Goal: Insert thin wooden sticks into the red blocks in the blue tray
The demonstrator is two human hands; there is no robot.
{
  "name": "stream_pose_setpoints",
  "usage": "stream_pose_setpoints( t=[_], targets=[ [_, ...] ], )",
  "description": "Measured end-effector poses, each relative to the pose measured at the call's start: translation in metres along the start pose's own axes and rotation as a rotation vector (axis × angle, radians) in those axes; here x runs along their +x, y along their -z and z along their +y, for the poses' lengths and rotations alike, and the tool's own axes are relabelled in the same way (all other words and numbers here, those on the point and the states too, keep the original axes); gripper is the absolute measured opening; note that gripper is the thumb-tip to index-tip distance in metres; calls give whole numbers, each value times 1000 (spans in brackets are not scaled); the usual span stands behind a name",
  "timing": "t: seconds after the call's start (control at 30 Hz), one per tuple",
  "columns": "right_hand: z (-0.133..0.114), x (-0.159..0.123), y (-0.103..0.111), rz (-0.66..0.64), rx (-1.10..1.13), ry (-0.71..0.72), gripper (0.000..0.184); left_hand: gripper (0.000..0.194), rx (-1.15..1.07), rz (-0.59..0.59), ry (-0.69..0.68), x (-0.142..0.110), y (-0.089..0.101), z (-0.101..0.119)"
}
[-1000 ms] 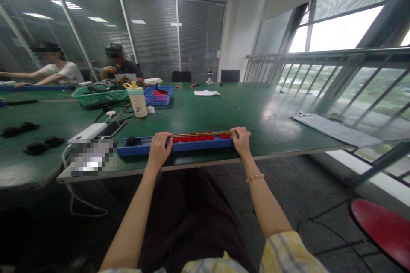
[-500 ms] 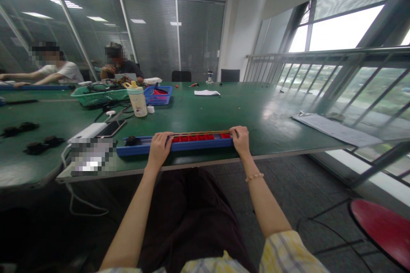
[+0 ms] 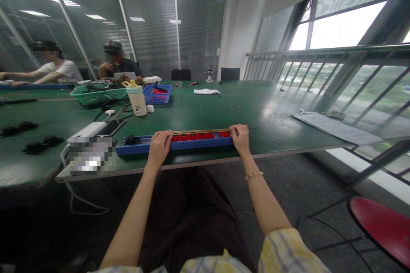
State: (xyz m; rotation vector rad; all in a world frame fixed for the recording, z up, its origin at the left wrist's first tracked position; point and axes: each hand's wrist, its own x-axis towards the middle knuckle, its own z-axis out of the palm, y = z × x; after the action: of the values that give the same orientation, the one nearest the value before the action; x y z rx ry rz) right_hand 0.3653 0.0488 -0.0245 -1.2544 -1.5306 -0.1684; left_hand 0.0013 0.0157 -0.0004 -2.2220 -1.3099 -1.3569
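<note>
My left hand [image 3: 159, 147] and my right hand [image 3: 240, 138] are both closed at the ends of a thin yellow band [image 3: 201, 131], which runs straight between them as two close lines. It lies just above the far edge of a long blue tray [image 3: 192, 146]. Several red pieces [image 3: 194, 136] sit in a row inside that tray, with a gap toward the right end. At its left end rests a small black part [image 3: 131, 139]. The fingertips are partly hidden, so the exact grip does not show.
Left of the tray lie a phone [image 3: 112, 127] and a white power bank [image 3: 86, 132] with cables. A cup [image 3: 137, 100], green basket [image 3: 99, 94] and blue basket [image 3: 157, 94] stand behind. A clipboard [image 3: 336, 127] lies right. Two people sit across the table.
The view has shifted slightly. My hands and the yellow band stay in nearly the same place over the tray.
</note>
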Motion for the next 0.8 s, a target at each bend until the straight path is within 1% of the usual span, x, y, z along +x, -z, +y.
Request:
stream_pose_setpoints(
  t=[0.3, 0.67, 0.8],
  targets=[
    [3, 0, -1, -1, 16, 11, 31, 25, 6, -40, -6, 0, -3, -5],
    [3, 1, -1, -14, 37, 22, 29, 26, 23, -23, -2, -1, -2, -2],
    [2, 1, -1, -16, 37, 10, 29, 24, 12, -15, -21, -1, -2, -3]
  ],
)
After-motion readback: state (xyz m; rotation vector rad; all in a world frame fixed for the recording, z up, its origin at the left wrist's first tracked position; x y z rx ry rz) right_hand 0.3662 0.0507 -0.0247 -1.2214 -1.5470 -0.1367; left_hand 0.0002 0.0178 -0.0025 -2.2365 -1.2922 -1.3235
